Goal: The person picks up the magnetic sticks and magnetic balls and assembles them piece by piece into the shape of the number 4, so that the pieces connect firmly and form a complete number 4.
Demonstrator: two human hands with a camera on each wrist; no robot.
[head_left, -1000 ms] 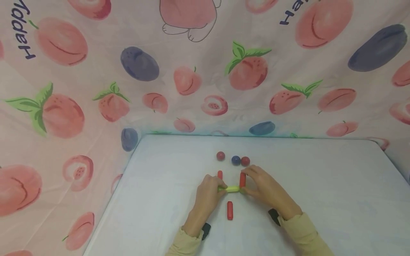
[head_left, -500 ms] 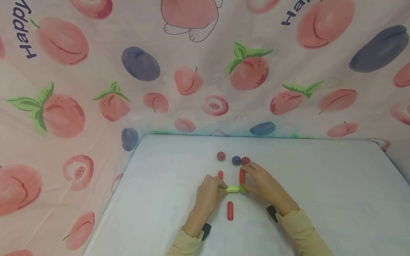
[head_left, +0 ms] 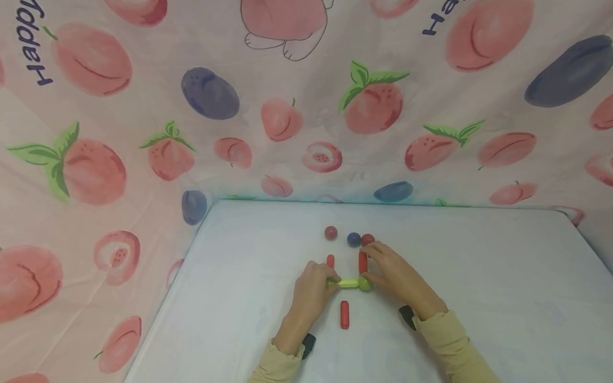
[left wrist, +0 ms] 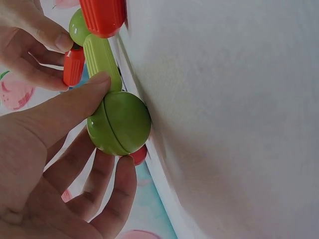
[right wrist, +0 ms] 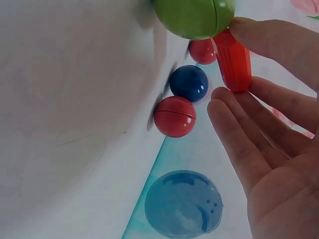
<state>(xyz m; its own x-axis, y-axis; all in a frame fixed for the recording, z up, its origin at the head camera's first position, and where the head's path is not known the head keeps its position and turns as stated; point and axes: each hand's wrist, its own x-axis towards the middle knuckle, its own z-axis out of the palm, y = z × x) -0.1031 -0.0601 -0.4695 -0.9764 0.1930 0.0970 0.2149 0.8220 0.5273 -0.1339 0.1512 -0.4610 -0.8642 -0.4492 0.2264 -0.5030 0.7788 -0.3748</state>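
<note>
The person's left hand (head_left: 310, 290) pinches one green ball (left wrist: 122, 124) of a lime rod (head_left: 348, 283) at the white tabletop (head_left: 230, 298); the right hand (head_left: 396, 275) grips a red rod (head_left: 363, 263) meeting the rod's other green ball (head_left: 365, 283).

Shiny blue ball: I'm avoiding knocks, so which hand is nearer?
Right. The right hand is close to the shiny blue ball, on its right; the left hand is farther, to its left.
</note>
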